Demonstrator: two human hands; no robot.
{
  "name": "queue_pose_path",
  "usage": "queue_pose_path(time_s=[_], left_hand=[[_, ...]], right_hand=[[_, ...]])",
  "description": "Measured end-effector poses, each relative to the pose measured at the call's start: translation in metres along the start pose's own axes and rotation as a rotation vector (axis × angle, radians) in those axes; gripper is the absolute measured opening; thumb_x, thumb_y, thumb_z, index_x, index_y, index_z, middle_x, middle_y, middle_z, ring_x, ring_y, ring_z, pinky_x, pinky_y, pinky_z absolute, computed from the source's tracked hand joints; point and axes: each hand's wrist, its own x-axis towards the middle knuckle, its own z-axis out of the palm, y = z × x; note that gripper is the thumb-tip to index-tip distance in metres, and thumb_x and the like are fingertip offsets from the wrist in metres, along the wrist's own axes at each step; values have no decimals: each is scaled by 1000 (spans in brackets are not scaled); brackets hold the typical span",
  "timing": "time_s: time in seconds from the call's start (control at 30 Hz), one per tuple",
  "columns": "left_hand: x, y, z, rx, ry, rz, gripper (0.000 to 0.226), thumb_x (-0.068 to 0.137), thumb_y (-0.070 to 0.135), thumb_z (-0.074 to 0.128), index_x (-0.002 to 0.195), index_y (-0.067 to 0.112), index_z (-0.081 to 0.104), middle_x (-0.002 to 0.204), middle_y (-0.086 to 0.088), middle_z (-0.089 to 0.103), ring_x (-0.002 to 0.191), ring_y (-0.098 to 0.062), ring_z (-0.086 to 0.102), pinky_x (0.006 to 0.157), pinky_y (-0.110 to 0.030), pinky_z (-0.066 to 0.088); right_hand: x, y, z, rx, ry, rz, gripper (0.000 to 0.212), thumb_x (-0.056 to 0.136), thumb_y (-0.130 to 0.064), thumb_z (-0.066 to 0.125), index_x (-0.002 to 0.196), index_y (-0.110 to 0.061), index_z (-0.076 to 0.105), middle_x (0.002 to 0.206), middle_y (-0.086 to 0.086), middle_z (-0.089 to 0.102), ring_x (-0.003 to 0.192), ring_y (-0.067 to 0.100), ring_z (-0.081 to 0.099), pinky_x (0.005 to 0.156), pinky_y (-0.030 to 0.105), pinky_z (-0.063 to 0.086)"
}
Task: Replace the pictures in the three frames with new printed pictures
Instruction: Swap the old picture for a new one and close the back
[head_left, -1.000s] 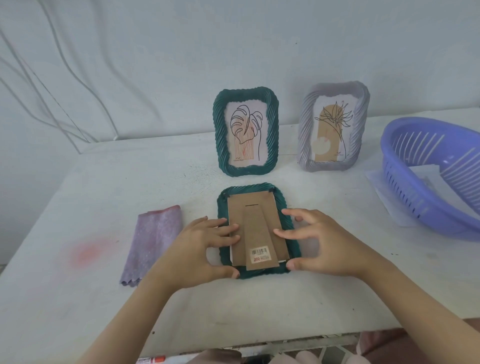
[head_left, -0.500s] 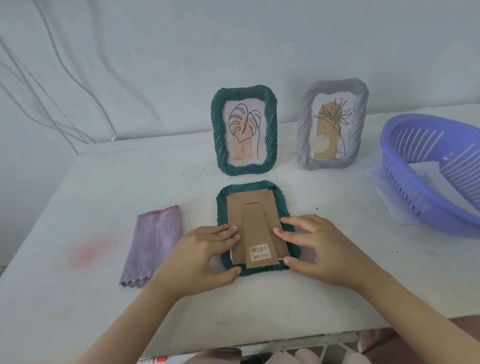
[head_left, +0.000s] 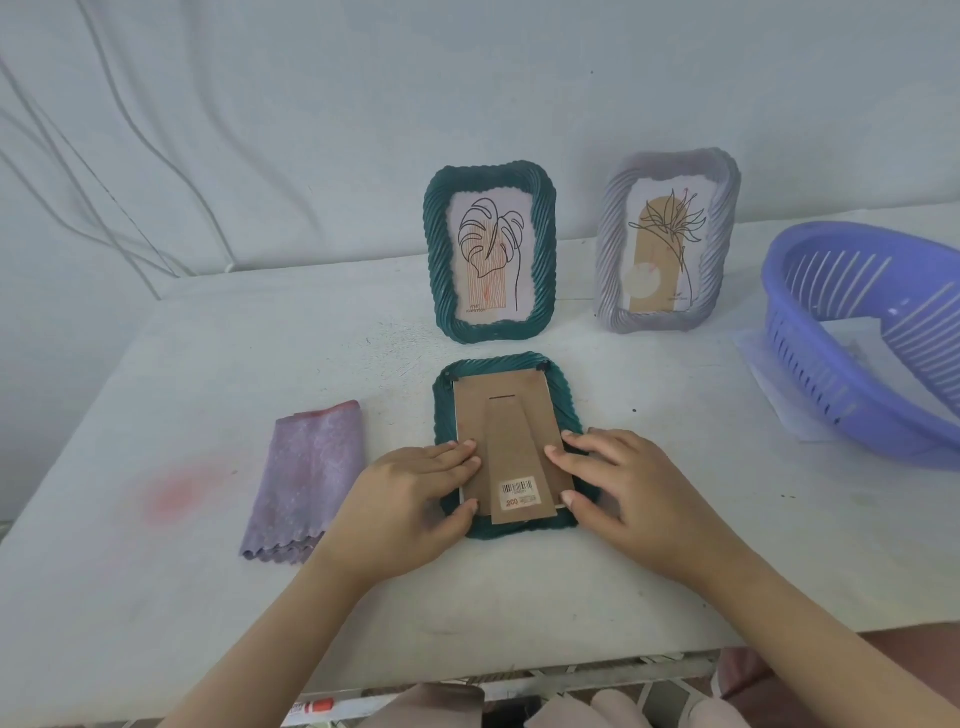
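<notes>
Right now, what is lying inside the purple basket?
Through the slats of the purple basket, white paper shows on its floor. The near wall covers the rest; I cannot tell what else is there.

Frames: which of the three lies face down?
The green frame nearest the person, cardboard back up under both hands; the other green frame and the grey frame stand upright.

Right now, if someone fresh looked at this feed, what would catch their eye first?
Most likely the green frame lying face down at the table's centre, its brown cardboard back up, with the left hand and right hand pressing on it from either side. Next, the two frames standing behind it: a green one with a leaf drawing and a grey one to its right. A purple basket sits at the far right.
</notes>
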Motion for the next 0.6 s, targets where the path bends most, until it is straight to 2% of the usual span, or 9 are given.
queue_pose_path(time_s=[0.1,0.17,0.23,0.33,0.4,0.43,0.5,0.57,0.6], left_hand=[[-2,2,2,-70,39,-39,41,78,34,55,109,11,68,117,0,64,113,-2,54,99,-11,36],[-3,4,2,-143,97,-89,41,79,36,53,109,12,68,118,2,63,113,3,51,101,-9,34],[-1,7,2,-238,153,-167,42,80,40,51,107,14,69,115,3,65,111,5,52,98,-12,38],[6,16,-1,-293,206,-244,42,81,43,47,103,16,70,100,6,70,97,7,56,85,-10,42],[14,24,-3,-219,184,-267,42,82,46,46,110,19,64,93,5,68,86,-4,54,77,-20,42],[19,29,-5,-172,167,-291,46,83,48,44,117,20,58,94,6,65,87,-9,52,77,-25,41],[31,39,-9,-99,138,-362,56,81,56,35,120,19,52,99,5,63,94,-16,51,80,-31,41],[45,50,-14,-3,131,-432,68,77,68,26,106,17,59,95,-2,62,94,-22,51,79,-34,42],[52,55,-17,65,123,-449,70,77,72,23,94,16,62,90,-5,61,92,-24,51,76,-33,41]], right_hand=[[-1,-3,1,145,20,75,47,84,-47,45,128,-32,54,136,-15,41,127,7,35,108,36,33],[-1,-8,-1,250,4,164,43,87,-41,54,129,-37,50,142,-19,22,137,2,16,113,28,17],[-1,-13,-1,288,-23,229,47,89,-36,55,134,-41,42,147,-17,16,140,1,6,111,23,8],[3,-24,-3,435,30,276,48,93,-31,49,138,-38,35,145,-18,33,134,-8,21,107,10,15],[9,-29,-11,729,109,414,41,97,-28,43,137,-33,37,136,-19,42,124,-12,35,91,-4,24],[13,-30,-15,891,147,467,38,99,-29,38,136,-31,38,132,-15,48,121,-9,41,87,-5,27],[18,-29,-23,1145,223,486,37,99,-35,30,134,-28,39,122,-6,61,121,1,48,99,8,30],[22,-30,-30,1308,262,464,41,99,-38,22,133,-27,41,116,1,67,122,13,52,108,30,31],[24,-32,-34,1351,263,438,44,99,-39,19,133,-25,42,115,4,68,121,16,54,108,36,31]])
